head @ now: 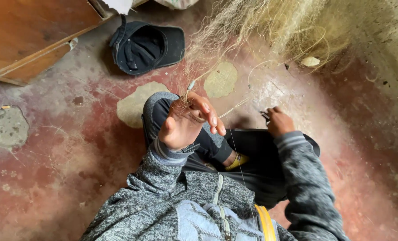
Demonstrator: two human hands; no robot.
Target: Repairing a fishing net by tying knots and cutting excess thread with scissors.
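Both of our hands work the fishing net [270,27], a pale, tangled heap of fine mesh piled at twelve to one o'clock on the floor and trailing down toward our lap. Our left hand [188,120] is raised at about eleven o'clock from our chest, palm turned toward us, fingers loosely curled and partly open; it pinches strands of the net between thumb and fingertips, seemingly to lift the mesh clear of the floor and keep it taut. Just above that hand, a small grey float or weight [191,85] hangs on the line. Our right hand [278,121], at one o'clock, is closed around a small dark tool [265,116], most likely a netting needle or clip, though it is too small to tell; only its tip shows past the knuckles. A thin line [234,106] runs between the two hands, so we judge the left holds the work steady while the right does the fine handling. We sit on the worn red concrete floor [74,147] with a knee drawn up under the left hand, which serves as a rest. At ten o'clock a dark cap [147,44] lies upside down, set aside out of the net's way, beside a wooden furniture edge [29,35] in the corner.
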